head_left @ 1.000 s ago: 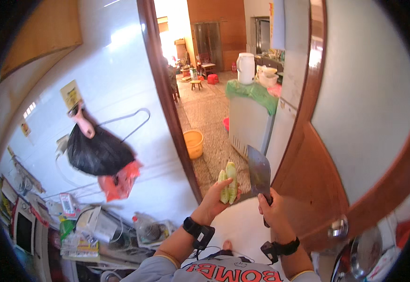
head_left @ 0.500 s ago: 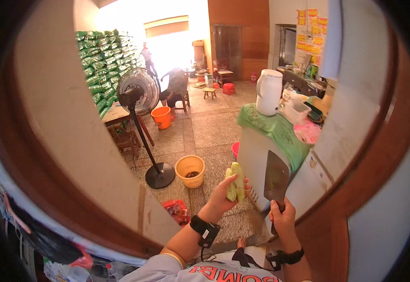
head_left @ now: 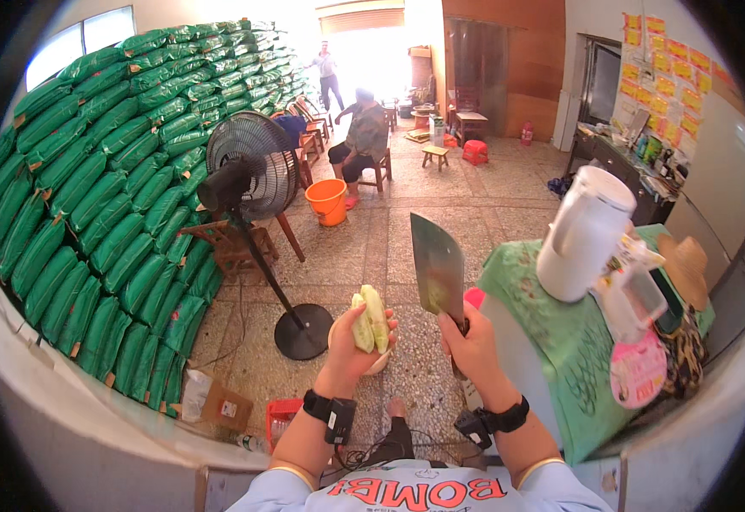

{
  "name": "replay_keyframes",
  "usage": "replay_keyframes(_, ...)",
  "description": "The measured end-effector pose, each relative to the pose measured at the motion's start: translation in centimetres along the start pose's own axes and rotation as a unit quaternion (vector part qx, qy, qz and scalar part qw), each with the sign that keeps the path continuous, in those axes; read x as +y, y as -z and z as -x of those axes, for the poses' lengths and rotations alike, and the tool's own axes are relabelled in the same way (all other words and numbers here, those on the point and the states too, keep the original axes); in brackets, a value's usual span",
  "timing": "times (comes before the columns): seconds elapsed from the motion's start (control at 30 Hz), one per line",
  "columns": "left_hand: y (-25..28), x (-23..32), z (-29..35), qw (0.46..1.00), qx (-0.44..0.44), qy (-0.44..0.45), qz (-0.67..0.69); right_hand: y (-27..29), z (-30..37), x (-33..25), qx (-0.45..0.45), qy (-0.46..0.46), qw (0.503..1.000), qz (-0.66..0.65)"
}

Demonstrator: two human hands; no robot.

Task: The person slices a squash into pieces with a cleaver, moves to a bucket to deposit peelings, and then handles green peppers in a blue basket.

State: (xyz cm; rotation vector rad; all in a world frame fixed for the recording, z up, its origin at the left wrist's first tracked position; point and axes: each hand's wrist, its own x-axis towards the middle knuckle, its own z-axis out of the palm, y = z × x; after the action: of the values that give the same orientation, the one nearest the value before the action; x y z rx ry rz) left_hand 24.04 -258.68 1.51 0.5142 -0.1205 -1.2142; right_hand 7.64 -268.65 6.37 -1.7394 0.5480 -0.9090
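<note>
My left hand (head_left: 348,346) is closed around long, pale green pieces of peeled cucumber (head_left: 376,317), which point upward and away from me. In my right hand (head_left: 472,346) is a cleaver (head_left: 437,263), gripped by its handle with the broad blade standing up. A small gap separates the blade from the cucumber. Behind my left hand, a pale bucket (head_left: 378,365) on the floor is mostly hidden.
Stacked green sacks (head_left: 103,192) fill the left side. A black standing fan (head_left: 253,166) and an orange bucket (head_left: 327,203) are ahead. At right, a green-covered surface (head_left: 522,294) carries a white thermos jug (head_left: 581,230). One person sits (head_left: 367,136); another stands (head_left: 327,72) by the bright opening.
I have moved forward through the doorway, and more of the room shows. The cleaver has come left, nearer the cucumber pieces. Both hands keep their hold.
</note>
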Motion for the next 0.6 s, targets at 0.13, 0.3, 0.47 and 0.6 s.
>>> replay_keyframes(0.13, 0.4, 4.0, -11.1, 0.996, -0.088, 0.016, 0.017, -1.4, -11.4, 1.7, -0.029, 0.003, 0.999, -0.028)
replay_keyframes(0.3, -2.5, 9.2, -24.2, 0.996, -0.063, 0.050, 0.028, -1.8, -24.7, 5.5, 0.017, -0.006, 0.992, -0.125)
replay_keyframes(0.47, -3.6, 11.4, -37.0, 0.993, -0.090, 0.077, 0.008, -0.1, -36.6, 9.8, 0.083, -0.021, 0.988, -0.126)
replay_keyframes(0.6, -3.3, 13.6, -47.9, 0.993, -0.084, 0.088, 0.008, 1.2, -46.1, 14.0, 0.102, -0.018, 0.981, -0.163)
